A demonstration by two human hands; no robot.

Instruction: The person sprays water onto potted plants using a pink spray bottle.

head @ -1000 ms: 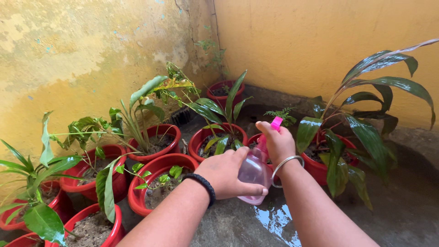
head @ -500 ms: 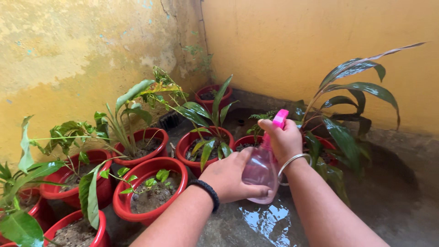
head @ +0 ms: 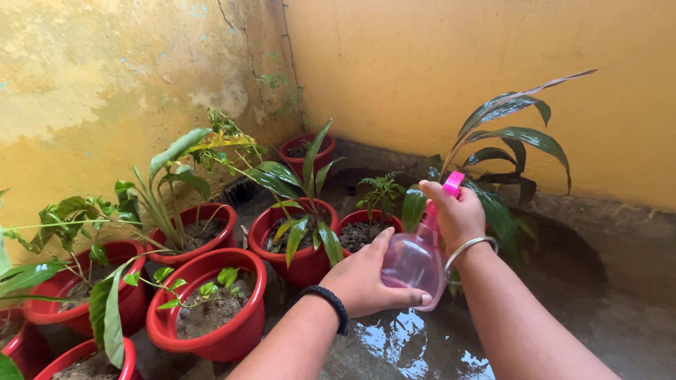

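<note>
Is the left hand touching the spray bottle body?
Touching. The head view shows the left hand cupping the translucent pink spray bottle from below, thumb and fingers pressed against its body. The right hand grips the pink trigger top.

Your left hand point(head: 366, 281) cups the spray bottle point(head: 415, 262) from below; your right hand point(head: 458, 214) grips its top. Pots point(head: 211, 338) stand to your left along the wall point(head: 84, 91). A puddle point(head: 401, 345) lies on the floor point(head: 620, 302) beneath the bottle.

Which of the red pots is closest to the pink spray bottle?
The small red pot holding the little feathery seedling, just left of the spray bottle; the other pots stand farther left or back.
</note>
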